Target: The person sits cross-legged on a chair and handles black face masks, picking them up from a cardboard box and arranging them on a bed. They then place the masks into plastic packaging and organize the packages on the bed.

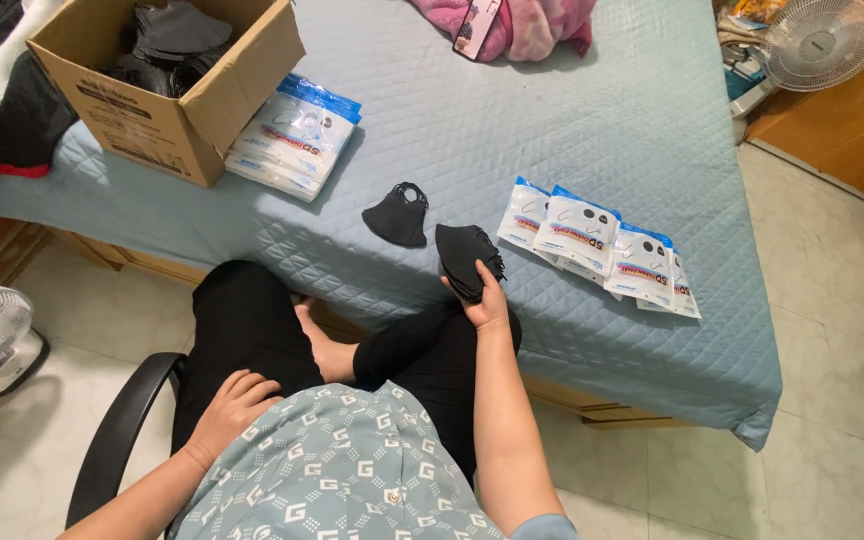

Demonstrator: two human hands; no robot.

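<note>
The right hand (487, 300) fingers grasp a stack of black face masks (467, 260) at the bed (592, 130) edge; one loose mask (397, 215) lies just left of them. The left hand (237, 400) rests released on the thigh. The stack seems gathered, so the next move needs a steady grip.

We see matt black cloth masks (469, 260) beside glossy plastic packets (602, 245), both on the quilted blue cloth bedspread (552, 110); left of them, a rough brown cardboard box (167, 110).

A home bedroom: a quilted bed (572, 130), 2 fans (820, 40) beside it, tiled floor (832, 440) around it.
</note>
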